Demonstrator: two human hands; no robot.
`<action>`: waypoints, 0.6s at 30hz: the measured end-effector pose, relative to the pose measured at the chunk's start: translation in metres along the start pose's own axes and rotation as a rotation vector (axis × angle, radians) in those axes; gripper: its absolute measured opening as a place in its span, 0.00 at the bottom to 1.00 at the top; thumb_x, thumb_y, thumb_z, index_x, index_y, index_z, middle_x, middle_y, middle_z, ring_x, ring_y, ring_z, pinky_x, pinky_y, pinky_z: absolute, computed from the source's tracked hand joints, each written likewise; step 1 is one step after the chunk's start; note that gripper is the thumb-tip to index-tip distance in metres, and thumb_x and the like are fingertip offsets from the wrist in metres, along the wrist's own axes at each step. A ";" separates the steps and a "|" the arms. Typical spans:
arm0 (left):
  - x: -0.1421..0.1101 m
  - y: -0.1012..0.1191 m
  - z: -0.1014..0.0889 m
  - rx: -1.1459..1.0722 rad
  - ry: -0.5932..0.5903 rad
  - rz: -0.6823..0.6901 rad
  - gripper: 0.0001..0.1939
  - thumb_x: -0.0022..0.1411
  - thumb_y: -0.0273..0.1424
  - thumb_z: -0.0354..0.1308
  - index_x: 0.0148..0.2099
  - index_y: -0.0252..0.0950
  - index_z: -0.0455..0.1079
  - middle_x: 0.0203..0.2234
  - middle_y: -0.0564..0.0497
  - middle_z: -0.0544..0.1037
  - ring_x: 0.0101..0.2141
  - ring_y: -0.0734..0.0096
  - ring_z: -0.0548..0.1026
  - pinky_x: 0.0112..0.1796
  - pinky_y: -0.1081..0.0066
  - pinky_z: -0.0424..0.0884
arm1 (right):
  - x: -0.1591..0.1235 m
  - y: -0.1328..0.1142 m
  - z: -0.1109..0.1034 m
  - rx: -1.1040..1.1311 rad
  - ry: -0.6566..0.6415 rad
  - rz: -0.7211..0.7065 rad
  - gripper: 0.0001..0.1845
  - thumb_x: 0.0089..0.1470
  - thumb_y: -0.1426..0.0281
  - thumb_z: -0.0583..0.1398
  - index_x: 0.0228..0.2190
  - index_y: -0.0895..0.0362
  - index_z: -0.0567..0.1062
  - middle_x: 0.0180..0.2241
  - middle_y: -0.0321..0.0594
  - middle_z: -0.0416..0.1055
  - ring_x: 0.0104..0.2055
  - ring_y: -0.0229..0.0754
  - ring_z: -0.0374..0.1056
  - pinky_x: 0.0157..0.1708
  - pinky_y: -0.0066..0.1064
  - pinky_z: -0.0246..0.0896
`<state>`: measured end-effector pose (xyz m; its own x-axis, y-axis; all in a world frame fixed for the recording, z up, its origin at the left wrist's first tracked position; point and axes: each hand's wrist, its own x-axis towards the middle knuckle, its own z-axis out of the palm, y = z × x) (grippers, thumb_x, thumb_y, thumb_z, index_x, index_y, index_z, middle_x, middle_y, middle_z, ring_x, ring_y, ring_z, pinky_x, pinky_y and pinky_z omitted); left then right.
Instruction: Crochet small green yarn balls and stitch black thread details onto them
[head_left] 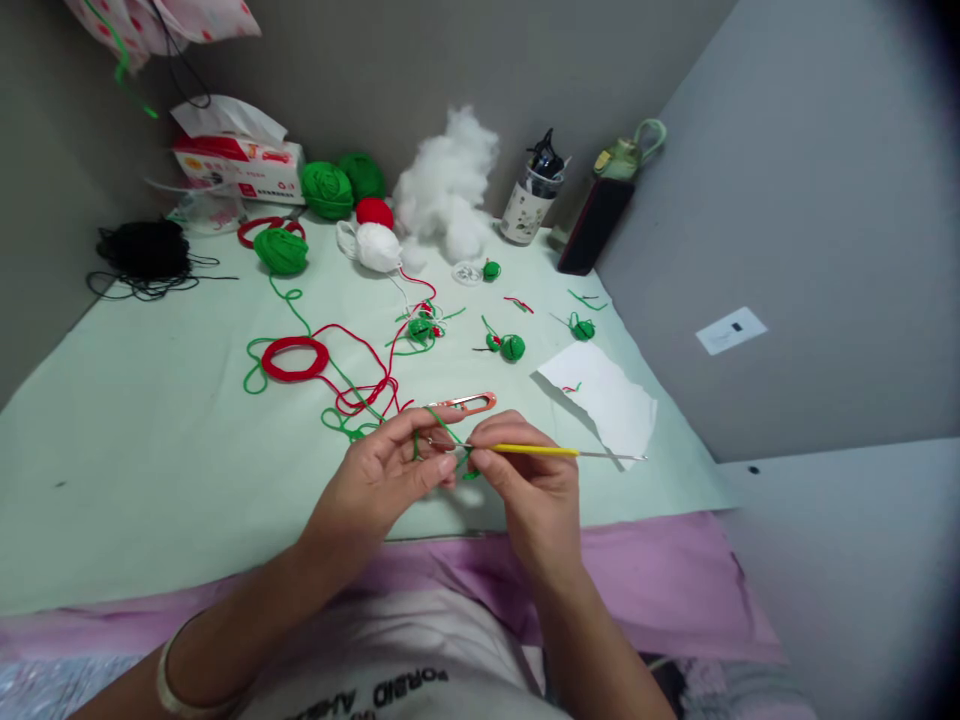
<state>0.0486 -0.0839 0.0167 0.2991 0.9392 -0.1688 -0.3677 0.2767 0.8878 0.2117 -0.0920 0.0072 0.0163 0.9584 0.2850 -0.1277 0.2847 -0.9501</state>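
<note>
Gripping yellow-handled hook [536, 450] in right hand [536, 485], green yarn [448, 430] in left hand [390, 465]; seemingly barely begun, below made-up green balls [512, 347] mid-frame

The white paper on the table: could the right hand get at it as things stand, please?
Probably yes: the white paper lies just beyond the right hand, with only small thread scraps on it. Its fingers hold the yellow hook, though, so they may need freeing first.
</note>
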 end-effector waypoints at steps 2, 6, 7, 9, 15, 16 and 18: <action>0.000 0.003 -0.002 0.026 -0.007 0.008 0.13 0.61 0.30 0.68 0.49 0.39 0.80 0.33 0.53 0.78 0.32 0.76 0.76 0.37 0.76 0.76 | 0.001 -0.003 0.000 -0.044 -0.029 -0.015 0.12 0.57 0.78 0.67 0.36 0.48 0.84 0.34 0.36 0.77 0.40 0.40 0.71 0.40 0.32 0.68; 0.004 0.008 -0.007 0.056 -0.099 -0.027 0.13 0.61 0.28 0.68 0.49 0.40 0.79 0.30 0.55 0.77 0.31 0.76 0.76 0.37 0.75 0.76 | 0.003 -0.007 -0.001 -0.129 -0.093 -0.015 0.13 0.59 0.78 0.66 0.38 0.47 0.84 0.37 0.36 0.78 0.41 0.40 0.72 0.43 0.34 0.68; 0.005 0.009 -0.009 0.065 -0.128 -0.045 0.14 0.61 0.28 0.68 0.50 0.40 0.79 0.30 0.56 0.77 0.32 0.77 0.77 0.38 0.75 0.75 | 0.003 -0.008 -0.002 -0.150 -0.109 -0.021 0.13 0.59 0.78 0.66 0.39 0.47 0.84 0.37 0.36 0.79 0.42 0.40 0.72 0.44 0.35 0.68; 0.008 0.010 -0.012 0.086 -0.177 -0.084 0.17 0.60 0.27 0.68 0.52 0.41 0.78 0.30 0.56 0.77 0.32 0.77 0.77 0.38 0.75 0.75 | 0.006 -0.010 -0.003 -0.178 -0.153 -0.040 0.13 0.59 0.78 0.65 0.39 0.47 0.84 0.37 0.36 0.79 0.43 0.41 0.72 0.46 0.36 0.67; 0.011 0.009 -0.014 0.073 -0.187 -0.118 0.24 0.60 0.27 0.68 0.58 0.40 0.73 0.32 0.55 0.77 0.31 0.75 0.77 0.35 0.74 0.73 | 0.012 -0.015 -0.004 -0.203 -0.194 -0.038 0.11 0.59 0.77 0.66 0.38 0.48 0.84 0.34 0.36 0.78 0.40 0.40 0.71 0.46 0.36 0.66; 0.010 0.007 -0.012 0.036 -0.179 -0.109 0.24 0.60 0.27 0.68 0.58 0.39 0.73 0.33 0.53 0.78 0.31 0.74 0.77 0.36 0.73 0.73 | 0.012 -0.015 -0.004 -0.198 -0.182 -0.020 0.10 0.59 0.76 0.66 0.37 0.48 0.84 0.34 0.36 0.78 0.40 0.40 0.71 0.46 0.36 0.66; 0.008 0.004 -0.009 -0.039 -0.150 -0.094 0.23 0.60 0.29 0.69 0.57 0.38 0.73 0.34 0.52 0.79 0.30 0.73 0.77 0.36 0.72 0.74 | 0.012 -0.014 -0.002 -0.153 -0.147 0.024 0.08 0.58 0.75 0.67 0.36 0.48 0.84 0.33 0.36 0.78 0.40 0.40 0.71 0.46 0.36 0.66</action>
<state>0.0422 -0.0734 0.0149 0.4610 0.8686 -0.1818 -0.3647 0.3722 0.8535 0.2156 -0.0850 0.0241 -0.1312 0.9547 0.2670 0.0263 0.2726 -0.9618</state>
